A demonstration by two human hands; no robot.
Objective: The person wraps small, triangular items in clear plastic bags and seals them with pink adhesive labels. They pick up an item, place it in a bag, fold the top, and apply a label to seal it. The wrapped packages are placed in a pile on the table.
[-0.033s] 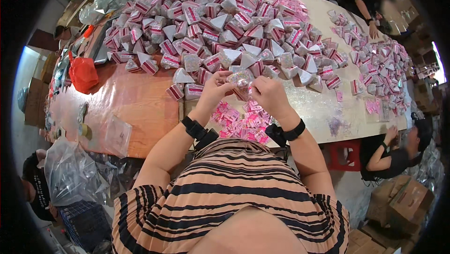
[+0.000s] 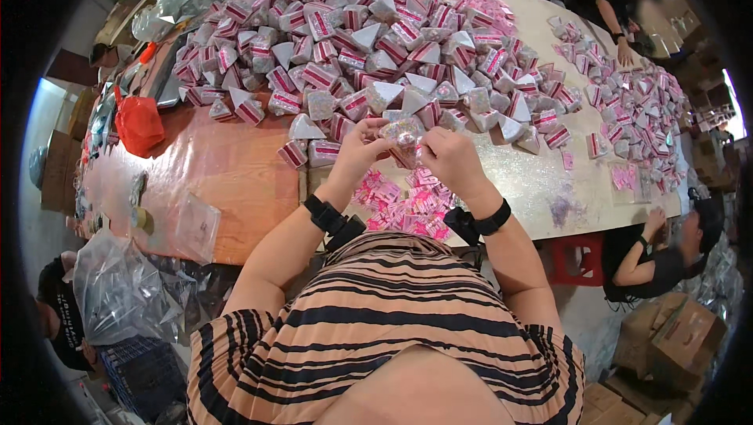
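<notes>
Between my two hands is a wedge-shaped toy cake slice (image 2: pixel 402 132) with a glittery, sparkling top. My left hand (image 2: pixel 364 147) grips it from the left, its thumb and fingers closed on the edge. Fingers bent in a pinch, my right hand (image 2: pixel 453 160) is at the slice's right side; the exact spot it pinches is partly hidden by the fingers. Just beyond my hands rises a big heap of similar cake slices (image 2: pixel 321 74), striped pink and white with silvery faces. Below my hands, near the table edge, lie loose pink printed cards (image 2: pixel 416 207).
A red-orange bag (image 2: pixel 141 125) and a clear plastic sheet (image 2: pixel 198 227) rest on the table's left part. More slices (image 2: pixel 637 115) are heaped at the right, where co-workers sit. A red stool (image 2: pixel 576 261) stands under the right edge; cardboard boxes (image 2: pixel 678 339) lie lower right.
</notes>
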